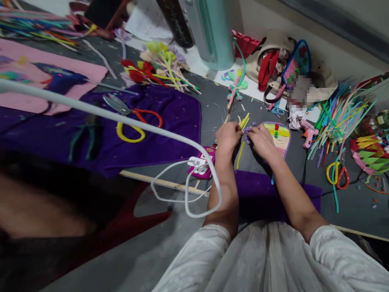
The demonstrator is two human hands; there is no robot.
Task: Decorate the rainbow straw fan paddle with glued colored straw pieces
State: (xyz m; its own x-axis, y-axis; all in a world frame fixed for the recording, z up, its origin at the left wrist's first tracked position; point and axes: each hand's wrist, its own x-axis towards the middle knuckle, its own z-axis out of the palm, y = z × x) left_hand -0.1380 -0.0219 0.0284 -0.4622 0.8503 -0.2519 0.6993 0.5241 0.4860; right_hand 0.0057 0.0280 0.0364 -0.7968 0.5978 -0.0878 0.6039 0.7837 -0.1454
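Observation:
My left hand (230,137) is closed over the grey table, its fingertips pinched toward the right hand; what lies in them is hidden. Facing it, my right hand (261,141) has its fingers bent closed on a small purple curl of pipe cleaner (247,129). More purple curls lie loose around the fingertips. Just right of my right hand lies a flat rounded piece (282,132) in yellow, cream and pink, with purple edging and small red and green bits on it. Short yellow pipe cleaner lengths (244,120) lie beyond my hands, and a longer yellow strip (240,155) lies nearer me.
A looped white cable (170,142) crosses at left over a purple cloth (182,109) with scissors (142,119) and pliers (86,136). A magenta power strip (209,153) sits by my left forearm. Rightward are a pink glue gun (310,134), pipe cleaners (340,109) and more scissors (338,174).

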